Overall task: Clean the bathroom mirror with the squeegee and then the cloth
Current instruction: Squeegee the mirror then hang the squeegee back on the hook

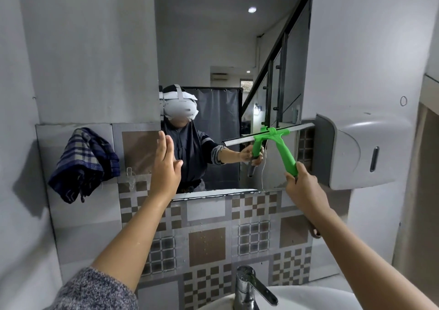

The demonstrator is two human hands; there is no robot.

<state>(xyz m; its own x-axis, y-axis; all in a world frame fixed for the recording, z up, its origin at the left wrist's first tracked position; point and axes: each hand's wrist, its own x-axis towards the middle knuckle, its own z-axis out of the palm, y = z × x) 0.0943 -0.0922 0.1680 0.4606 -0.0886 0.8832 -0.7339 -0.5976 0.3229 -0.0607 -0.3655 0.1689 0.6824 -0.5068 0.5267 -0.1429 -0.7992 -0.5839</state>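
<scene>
The right hand (pixel 303 187) grips the green plastic squeegee (pixel 282 146) by its handle, blade pressed on the wall mirror (pixel 213 48). The left hand (pixel 166 165), flat and empty, rests at the mirror's left edge. A checked blue cloth (pixel 83 165) hangs farther left.

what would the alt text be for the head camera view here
A person's right hand holds a green squeegee with its blade against the right side of a bathroom mirror, while the open left hand rests at the mirror's left edge. A plaid cloth hangs on the wall to the left, above a sink tap.
</scene>
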